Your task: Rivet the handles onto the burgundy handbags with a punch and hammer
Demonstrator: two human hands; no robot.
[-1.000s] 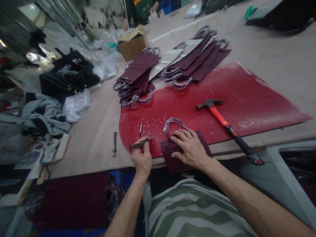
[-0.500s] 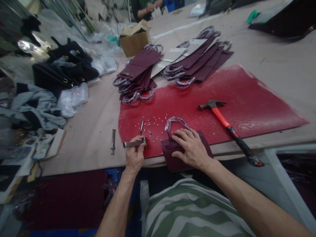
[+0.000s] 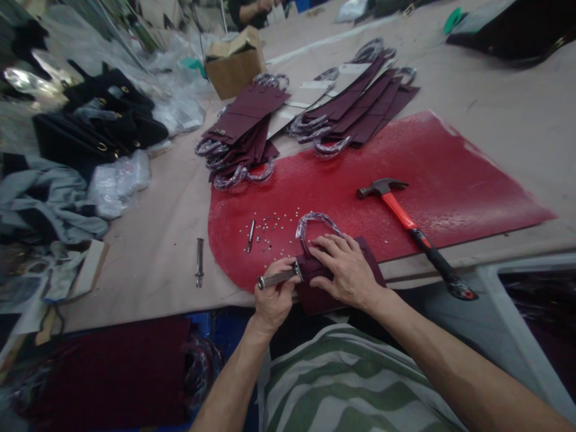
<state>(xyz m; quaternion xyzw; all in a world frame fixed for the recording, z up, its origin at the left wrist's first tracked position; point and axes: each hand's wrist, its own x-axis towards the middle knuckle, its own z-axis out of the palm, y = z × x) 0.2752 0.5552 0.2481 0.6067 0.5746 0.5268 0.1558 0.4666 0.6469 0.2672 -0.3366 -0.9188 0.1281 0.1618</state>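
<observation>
My left hand [image 3: 273, 303] is closed around a steel hand punch [image 3: 276, 278], its wide cutting end pointing right, at the left edge of a maroon bag panel [image 3: 315, 298]. Whether the punch touches the panel I cannot tell. My right hand [image 3: 346, 269] lies on that panel with its fingers spread, just below a handle wrapped in clear plastic [image 3: 317, 217]. Panel and handle rest at the front edge of a red cutting mat [image 3: 234, 210]. On the mat, left of the handle, lies a thin metal punch [image 3: 251, 236] among several small punched-out bits.
A claw hammer [image 3: 407, 225] with a red and black grip lies to the right. Another metal punch [image 3: 199, 262] is on the table at left. Stacked maroon panels [image 3: 258, 114], a cardboard box [image 3: 236, 66] and black bags [image 3: 96, 120] stand farther back. Across the table a person's arm shows.
My left hand has carried the steel punch rightward, from beside the thin punch to the panel's left edge. My right hand stays on the panel. The view has shifted slightly.
</observation>
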